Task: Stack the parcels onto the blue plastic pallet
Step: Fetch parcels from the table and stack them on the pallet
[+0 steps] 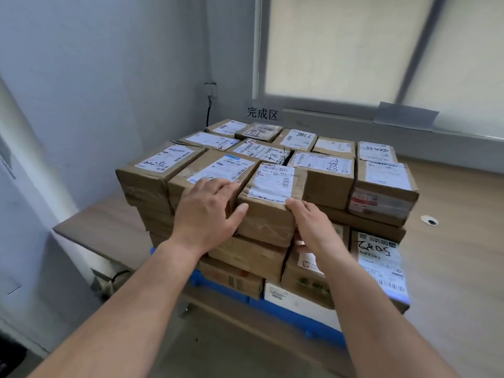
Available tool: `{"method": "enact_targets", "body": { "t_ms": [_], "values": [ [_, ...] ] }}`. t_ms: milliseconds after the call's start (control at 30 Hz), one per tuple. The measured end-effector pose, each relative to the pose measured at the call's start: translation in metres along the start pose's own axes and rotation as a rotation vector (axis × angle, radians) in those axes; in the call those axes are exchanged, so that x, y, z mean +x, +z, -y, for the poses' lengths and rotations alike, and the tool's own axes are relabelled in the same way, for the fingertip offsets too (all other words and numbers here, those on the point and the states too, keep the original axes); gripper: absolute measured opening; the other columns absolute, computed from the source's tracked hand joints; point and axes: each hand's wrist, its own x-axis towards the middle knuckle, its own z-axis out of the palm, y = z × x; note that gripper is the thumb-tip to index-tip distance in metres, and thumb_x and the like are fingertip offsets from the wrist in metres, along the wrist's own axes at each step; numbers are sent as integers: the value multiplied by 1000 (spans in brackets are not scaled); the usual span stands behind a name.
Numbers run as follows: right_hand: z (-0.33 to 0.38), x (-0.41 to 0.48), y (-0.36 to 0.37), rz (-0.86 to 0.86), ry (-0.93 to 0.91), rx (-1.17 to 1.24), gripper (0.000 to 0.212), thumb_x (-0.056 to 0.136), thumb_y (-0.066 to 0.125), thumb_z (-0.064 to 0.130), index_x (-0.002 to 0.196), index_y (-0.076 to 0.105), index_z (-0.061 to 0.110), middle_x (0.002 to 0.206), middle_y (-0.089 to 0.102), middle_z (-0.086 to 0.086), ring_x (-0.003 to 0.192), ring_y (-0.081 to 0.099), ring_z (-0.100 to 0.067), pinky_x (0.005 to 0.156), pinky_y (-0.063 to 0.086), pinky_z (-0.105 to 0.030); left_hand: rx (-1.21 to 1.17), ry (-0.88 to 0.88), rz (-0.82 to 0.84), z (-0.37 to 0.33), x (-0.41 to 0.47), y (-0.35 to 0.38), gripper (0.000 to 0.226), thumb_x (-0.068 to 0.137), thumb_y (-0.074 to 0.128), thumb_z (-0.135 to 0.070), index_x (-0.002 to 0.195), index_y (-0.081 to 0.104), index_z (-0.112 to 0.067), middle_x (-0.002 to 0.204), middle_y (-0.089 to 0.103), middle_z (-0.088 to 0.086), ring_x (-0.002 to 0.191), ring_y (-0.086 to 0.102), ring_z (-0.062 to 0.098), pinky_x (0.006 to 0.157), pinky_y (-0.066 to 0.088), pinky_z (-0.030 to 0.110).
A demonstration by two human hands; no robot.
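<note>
A tall stack of brown cardboard parcels with white shipping labels stands on the blue plastic pallet (286, 306), whose edge shows under the stack's near side. A small brown parcel (268, 211) sits at the near edge of the top layer. My left hand (210, 211) holds its left side, thumb on the front face and fingers lying over the neighbouring parcel (212, 167). My right hand (313, 227) presses against the small parcel's right front corner with fingers fairly straight. Both forearms reach in from below.
The pallet rests on a low wood-coloured platform (109, 227) in a room corner. A wall (95, 77) is on the left, a window (381, 50) behind, with a paper sign (262, 113). Wood-coloured surface (450, 241) extends right of the stack.
</note>
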Motion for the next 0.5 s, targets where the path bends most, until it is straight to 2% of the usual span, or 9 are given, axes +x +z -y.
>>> {"method": "enact_targets", "body": {
  "t_ms": [67, 100, 200, 300, 367, 500],
  "values": [
    [1, -3, 3, -19, -8, -25, 97, 60, 41, 79, 140, 45, 25, 135, 55, 1, 122, 53, -23, 101, 44, -50, 7, 13, 9, 4, 0, 1, 67, 83, 27, -62, 127, 58, -23, 124, 59, -3, 117, 50, 19, 96, 39, 39],
    [1, -4, 3, -29, -12, -31, 92, 64, 42, 78, 139, 47, 24, 133, 57, 1, 121, 54, -23, 101, 44, -49, 1, 14, 8, 5, 0, 2, 67, 83, 26, -62, 127, 58, -23, 125, 58, -3, 118, 50, 19, 96, 39, 39],
    [3, -6, 4, -48, -48, -45, 53, 87, 45, 56, 125, 57, 21, 108, 64, 3, 101, 60, -20, 89, 49, -40, -23, 22, 11, 6, 1, 1, 68, 84, 21, -62, 128, 58, -24, 126, 57, -4, 119, 48, 18, 97, 37, 38],
    [5, -6, 4, -60, -69, -81, 31, 93, 42, 43, 107, 61, 24, 92, 62, 7, 90, 59, -19, 79, 46, -39, -70, 15, -3, 8, 3, 1, 70, 85, 15, -59, 127, 58, -24, 126, 57, -5, 119, 47, 17, 97, 34, 37],
    [7, -7, 4, -60, -76, -109, 29, 93, 39, 41, 98, 61, 23, 90, 63, 4, 87, 58, -20, 79, 47, -41, -90, 5, -22, 9, 3, 1, 68, 87, 14, -56, 125, 60, -24, 124, 58, -5, 117, 48, 18, 95, 35, 37],
    [9, -6, 1, -57, -73, -126, 43, 84, 33, 39, 98, 59, 7, 87, 61, -9, 77, 56, -25, 67, 46, -39, -103, 5, -59, 11, 6, 3, 59, 90, 21, -51, 118, 64, -22, 115, 62, -2, 110, 52, 21, 90, 37, 39]
  ]
}}
